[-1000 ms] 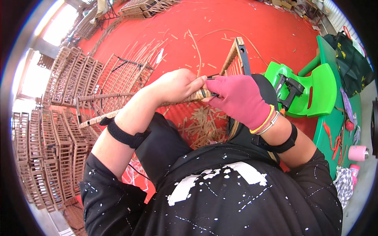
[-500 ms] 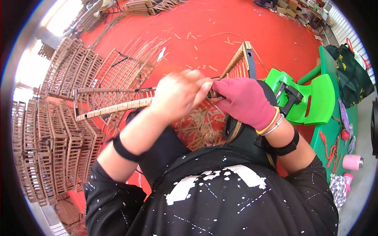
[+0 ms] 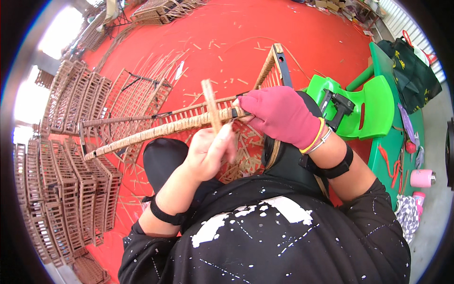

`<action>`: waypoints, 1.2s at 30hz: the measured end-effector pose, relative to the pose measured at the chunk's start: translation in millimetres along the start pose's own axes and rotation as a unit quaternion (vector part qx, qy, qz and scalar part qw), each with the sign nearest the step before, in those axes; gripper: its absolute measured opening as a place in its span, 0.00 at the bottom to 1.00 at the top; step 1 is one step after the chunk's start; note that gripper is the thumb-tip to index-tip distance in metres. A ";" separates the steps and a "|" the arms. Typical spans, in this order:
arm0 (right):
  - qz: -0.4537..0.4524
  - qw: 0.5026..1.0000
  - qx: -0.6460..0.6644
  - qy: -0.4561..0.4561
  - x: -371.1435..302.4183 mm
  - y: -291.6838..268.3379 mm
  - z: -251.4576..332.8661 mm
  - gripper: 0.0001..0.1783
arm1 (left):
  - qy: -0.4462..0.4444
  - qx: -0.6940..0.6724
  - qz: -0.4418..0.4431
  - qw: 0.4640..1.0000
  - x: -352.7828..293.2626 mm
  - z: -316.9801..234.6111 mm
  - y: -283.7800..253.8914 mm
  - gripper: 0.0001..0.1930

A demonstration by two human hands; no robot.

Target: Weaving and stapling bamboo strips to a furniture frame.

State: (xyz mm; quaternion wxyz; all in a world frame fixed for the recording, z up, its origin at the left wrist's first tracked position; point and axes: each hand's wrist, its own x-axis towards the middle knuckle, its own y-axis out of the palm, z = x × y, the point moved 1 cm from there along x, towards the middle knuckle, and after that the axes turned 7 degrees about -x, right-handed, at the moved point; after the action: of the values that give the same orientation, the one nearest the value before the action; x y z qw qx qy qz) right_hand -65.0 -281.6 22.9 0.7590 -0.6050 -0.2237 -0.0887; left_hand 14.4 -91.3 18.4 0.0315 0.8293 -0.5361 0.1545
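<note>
A wicker frame (image 3: pixel 161 128) with a strip-wrapped rail and slatted side lies across my lap, its right end cornering upward to a black bar. My left hand (image 3: pixel 208 154), bare, is closed around a flat tan wicker strip (image 3: pixel 211 105), which stands up from the fingers just in front of the rail and is blurred at its top. In a pink glove, my right hand (image 3: pixel 283 116) grips the frame at its corner, thumb and fingertips pinched by a black band on the rail. The glove hides part of that joint.
Stacks of brown slatted wicker panels (image 3: pixel 71 189) stand at the left. On the right, a black nail gun (image 3: pixel 338 109) rests on a green plastic chair (image 3: pixel 378 106) beside a green table (image 3: pixel 385 71). Cut strips (image 3: pixel 243 158) litter the red floor.
My left hand has come down and toward me, away from the right hand, with the strip now showing upright. My right hand stays on the frame's corner. The whole view has shifted slightly.
</note>
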 end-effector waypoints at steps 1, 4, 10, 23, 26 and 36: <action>-0.001 1.000 0.004 -0.008 0.1 -0.3 -0.3 0.12 | 0.014 0.016 0.005 1.000 -6.2 12.9 -7.4 0.30; -0.004 1.000 -0.019 -0.018 -3.5 2.7 -3.4 0.11 | 0.050 0.078 0.024 0.995 -8.9 22.3 -4.0 0.27; -0.007 0.999 -0.038 -0.020 -7.7 6.6 -2.3 0.13 | 0.114 0.164 0.047 0.979 -13.4 31.4 5.2 0.22; -0.033 0.999 -0.011 -0.009 -5.0 4.0 -4.5 0.10 | -0.057 0.083 -0.043 0.994 21.3 -42.4 16.6 0.32; -0.012 1.000 -0.007 -0.003 0.0 1.3 -5.3 0.10 | -0.128 0.069 -0.044 0.988 49.7 -48.6 0.0 0.32; 0.016 0.997 -0.066 0.032 8.4 1.2 -3.2 0.09 | -0.238 -0.064 -0.121 0.962 112.9 -20.4 -14.6 0.28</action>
State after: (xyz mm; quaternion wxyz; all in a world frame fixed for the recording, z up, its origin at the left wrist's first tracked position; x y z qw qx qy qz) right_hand -56.3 -283.3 25.0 0.7254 -0.6542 -0.1833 -0.1109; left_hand 65.6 -180.0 72.2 -0.0255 0.8971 -0.4325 -0.0868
